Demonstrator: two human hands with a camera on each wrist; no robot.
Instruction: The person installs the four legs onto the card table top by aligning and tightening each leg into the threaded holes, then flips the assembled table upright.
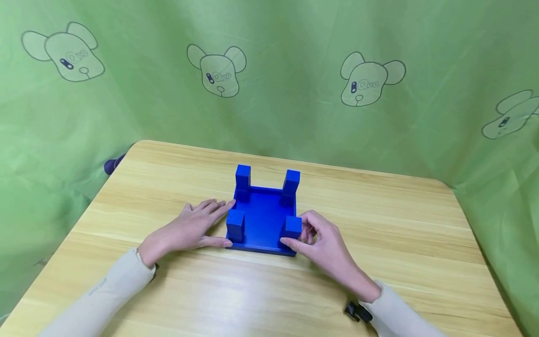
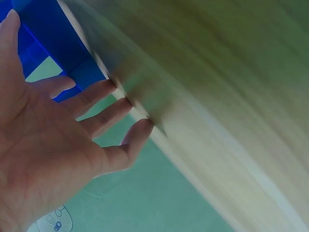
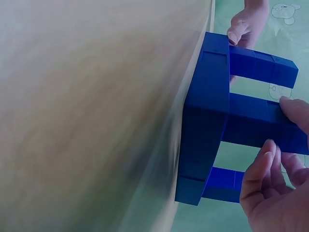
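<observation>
A square blue plastic frame with a raised rim [image 1: 261, 249] lies on the table, and a blue post stands upright at each corner. My right hand [image 1: 326, 241] pinches the near right post [image 1: 293, 228] between thumb and fingers; the right wrist view shows this post [image 3: 258, 121] from the side. Along the frame's left side, my left hand [image 1: 191, 227] rests with fingers spread. Its thumb touches the near left corner by the near left post [image 1: 235, 227], and its index finger the left edge. The far left post [image 1: 243, 180] and far right post [image 1: 291, 185] are untouched.
The light wooden table [image 1: 379, 224] extends around the frame on all sides. A green curtain [image 1: 286, 112] with printed animal heads hangs behind it. A dark rounded object [image 1: 111, 166] shows past the table's left edge. A black strap piece [image 1: 358, 312] sits at the right wrist.
</observation>
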